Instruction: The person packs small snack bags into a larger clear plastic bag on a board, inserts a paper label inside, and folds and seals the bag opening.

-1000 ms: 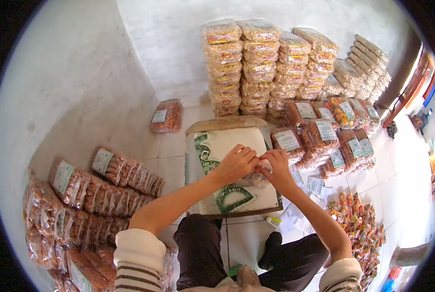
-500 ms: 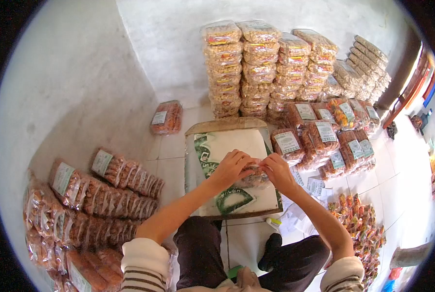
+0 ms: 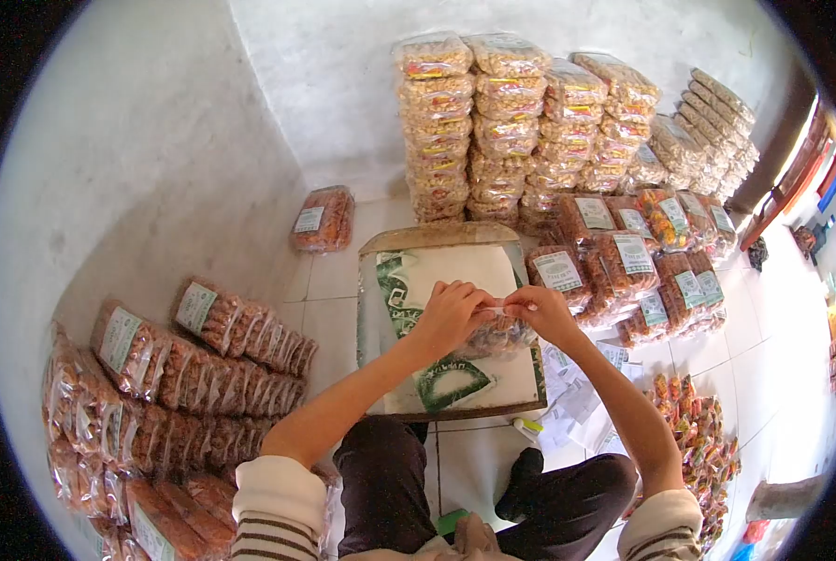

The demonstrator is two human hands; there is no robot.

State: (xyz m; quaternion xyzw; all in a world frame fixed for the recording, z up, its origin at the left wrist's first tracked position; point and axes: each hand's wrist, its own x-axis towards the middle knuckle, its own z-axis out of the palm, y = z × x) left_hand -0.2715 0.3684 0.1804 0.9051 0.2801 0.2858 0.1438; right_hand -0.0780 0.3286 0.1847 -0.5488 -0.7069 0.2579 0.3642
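A clear plastic bag of brownish pieces lies on a low board with a white and green printed surface, between my knees. My left hand pinches one side of the bag's upper edge, its fingers closed. Close beside it, my right hand pinches the other side of the same edge. A short whitish strip of plastic shows between the two hands. The fingers partly cover the bag.
Tall stacks of packed bags stand against the back wall. Labelled brown packs sit at the right, above small colourful packets. Rows of labelled packs fill the left. Papers and one single pack lie on the floor.
My hands have stayed on the bag's edge and drawn it out straighter between them. My right hand has turned and moved slightly right. The view has shifted a little.
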